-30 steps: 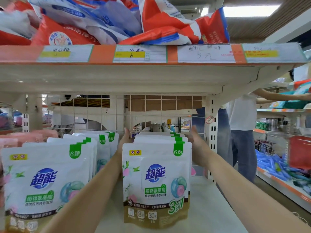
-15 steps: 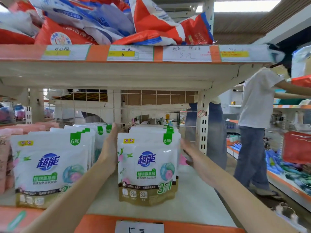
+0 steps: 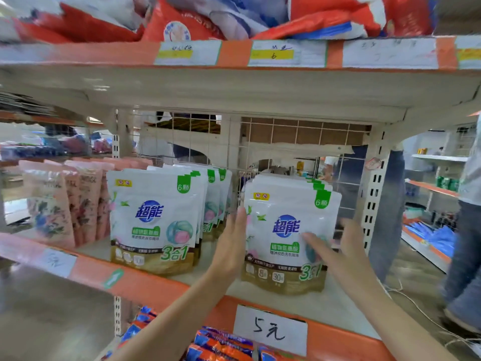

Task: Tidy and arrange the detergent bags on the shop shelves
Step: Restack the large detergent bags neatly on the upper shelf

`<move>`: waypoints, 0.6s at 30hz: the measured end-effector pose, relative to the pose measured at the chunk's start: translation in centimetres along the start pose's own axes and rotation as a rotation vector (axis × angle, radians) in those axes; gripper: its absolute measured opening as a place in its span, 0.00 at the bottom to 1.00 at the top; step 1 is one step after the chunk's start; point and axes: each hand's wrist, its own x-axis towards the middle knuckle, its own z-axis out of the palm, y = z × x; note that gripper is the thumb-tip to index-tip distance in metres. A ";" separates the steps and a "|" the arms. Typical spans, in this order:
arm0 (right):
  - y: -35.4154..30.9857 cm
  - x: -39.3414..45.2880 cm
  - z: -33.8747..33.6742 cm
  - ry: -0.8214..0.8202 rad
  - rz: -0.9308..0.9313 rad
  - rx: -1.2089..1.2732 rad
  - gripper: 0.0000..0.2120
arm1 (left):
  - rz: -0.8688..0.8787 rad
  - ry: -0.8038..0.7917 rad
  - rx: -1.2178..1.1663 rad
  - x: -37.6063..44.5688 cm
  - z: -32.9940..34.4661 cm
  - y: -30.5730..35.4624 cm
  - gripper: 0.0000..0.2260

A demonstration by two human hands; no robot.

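Two rows of white detergent bags stand upright on the middle shelf (image 3: 299,306). The right row (image 3: 283,201) is between my hands. My left hand (image 3: 234,243) lies flat against its left side, fingers straight. My right hand (image 3: 335,246) is at its front right, fingers spread over the front bag's lower right; the hand is blurred. Neither hand grips a bag. The left row (image 3: 153,217) stands apart, a hand's width to the left.
Pink floral bags (image 3: 65,204) stand left of the white rows. Red, white and blue sacks (image 3: 234,16) pile on the top shelf. Orange packs (image 3: 221,345) lie on the shelf below. A wire grid (image 3: 299,136) backs the shelf. A person (image 3: 466,230) stands at the right.
My view has pulled back and swung left. Both hands slid forward from the back of the right row to its front; the right hand now spreads over the front bag.
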 end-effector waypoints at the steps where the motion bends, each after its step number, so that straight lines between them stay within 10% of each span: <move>1: 0.4 0.0 -0.1 0.069 -0.010 -0.047 0.19 | 0.048 0.004 0.057 -0.4 0.2 0.1 0.26; 14: -0.1 -2.4 0.3 0.054 0.189 -0.355 0.13 | 0.093 -0.064 0.209 0.0 0.4 -0.3 0.13; 18: -1.5 -3.4 0.4 -0.090 0.284 0.038 0.11 | -0.025 0.014 0.076 0.2 0.1 0.4 0.10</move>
